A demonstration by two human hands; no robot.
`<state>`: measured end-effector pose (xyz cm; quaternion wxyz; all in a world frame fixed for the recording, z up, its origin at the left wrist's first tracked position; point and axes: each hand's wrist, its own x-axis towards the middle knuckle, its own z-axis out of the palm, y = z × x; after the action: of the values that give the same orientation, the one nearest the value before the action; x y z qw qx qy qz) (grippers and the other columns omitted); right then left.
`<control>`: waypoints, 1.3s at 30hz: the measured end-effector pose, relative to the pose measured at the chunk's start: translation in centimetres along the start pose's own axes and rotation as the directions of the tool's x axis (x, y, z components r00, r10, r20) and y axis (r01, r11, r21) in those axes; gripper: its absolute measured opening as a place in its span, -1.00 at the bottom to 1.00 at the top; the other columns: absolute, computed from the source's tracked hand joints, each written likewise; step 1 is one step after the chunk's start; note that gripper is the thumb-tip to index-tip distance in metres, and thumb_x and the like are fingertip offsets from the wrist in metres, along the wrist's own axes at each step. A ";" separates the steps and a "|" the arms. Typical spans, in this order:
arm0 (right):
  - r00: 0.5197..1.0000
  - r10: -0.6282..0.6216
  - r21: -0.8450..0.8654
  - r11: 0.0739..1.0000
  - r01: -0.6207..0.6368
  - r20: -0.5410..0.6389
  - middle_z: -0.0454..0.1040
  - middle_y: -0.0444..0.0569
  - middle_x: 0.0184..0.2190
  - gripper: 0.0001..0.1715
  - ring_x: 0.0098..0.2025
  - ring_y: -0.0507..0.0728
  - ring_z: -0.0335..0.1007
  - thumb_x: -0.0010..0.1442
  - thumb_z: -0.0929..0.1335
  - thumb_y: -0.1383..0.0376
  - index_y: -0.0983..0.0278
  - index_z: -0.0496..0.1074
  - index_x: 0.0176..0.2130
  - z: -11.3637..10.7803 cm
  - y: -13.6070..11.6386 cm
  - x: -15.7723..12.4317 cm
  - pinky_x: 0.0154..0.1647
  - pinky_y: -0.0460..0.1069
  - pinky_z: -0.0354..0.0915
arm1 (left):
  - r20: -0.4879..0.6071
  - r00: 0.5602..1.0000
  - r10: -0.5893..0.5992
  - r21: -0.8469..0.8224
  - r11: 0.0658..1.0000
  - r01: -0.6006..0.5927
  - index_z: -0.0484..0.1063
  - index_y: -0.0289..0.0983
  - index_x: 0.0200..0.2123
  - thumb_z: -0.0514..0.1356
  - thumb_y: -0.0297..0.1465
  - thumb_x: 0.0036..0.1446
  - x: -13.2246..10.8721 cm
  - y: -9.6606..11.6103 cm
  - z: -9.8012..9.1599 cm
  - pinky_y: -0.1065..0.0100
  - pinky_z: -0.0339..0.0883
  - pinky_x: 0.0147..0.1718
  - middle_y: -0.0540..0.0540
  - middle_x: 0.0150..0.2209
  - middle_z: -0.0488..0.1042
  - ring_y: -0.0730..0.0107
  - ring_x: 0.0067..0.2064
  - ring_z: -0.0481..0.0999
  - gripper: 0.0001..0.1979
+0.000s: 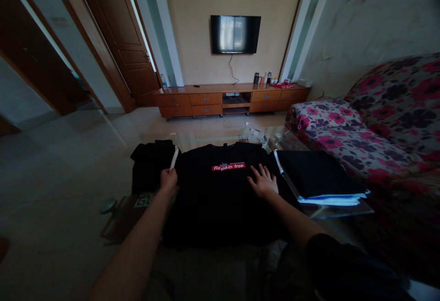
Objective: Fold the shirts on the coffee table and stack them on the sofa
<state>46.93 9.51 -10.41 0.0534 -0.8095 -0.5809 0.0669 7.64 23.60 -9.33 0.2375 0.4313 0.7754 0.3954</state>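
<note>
A black T-shirt (pixel 213 205) with a red "Remain free" print lies spread, front up, on a glass table (pixel 309 143). At its left side my left hand (pixel 168 179) is closed round the lower end of a narrow white strip (pixel 174 158); whether the strip belongs to a garment I cannot tell. My right hand (pixel 264 182) rests flat on the shirt, fingers spread, just right of the print. Beyond my left hand lies a bundled black garment (pixel 147 166). To the right sits a folded black cloth (pixel 312 172) with white and blue layers at its edge.
A floral sofa (pixel 347 131) stands close on the right. Across the room is a wooden TV cabinet (pixel 206 100) with bottles and cans on top, below a wall-mounted television (pixel 235 34). A brown door (pixel 113 30) is at the left.
</note>
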 end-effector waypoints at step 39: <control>0.999 -0.019 0.014 1.000 0.019 0.028 -0.27 -0.03 0.54 -0.19 0.54 0.30 -0.42 0.39 0.06 -0.19 -0.03 -0.09 0.49 -0.6 -0.1 -0.5 0.40 0.38 -0.17 | 0.734 0.457 0.503 0.299 0.364 -0.882 0.03 -0.26 0.47 -0.02 -0.01 0.34 -7.2 -1.6 -2.3 0.06 -0.17 0.42 -0.19 0.51 -0.14 0.07 0.51 -0.14 -0.24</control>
<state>46.81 9.08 -9.77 0.0515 -0.8025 -0.5888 0.0818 8.97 15.96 -9.18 0.0712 0.8709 0.4855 0.0264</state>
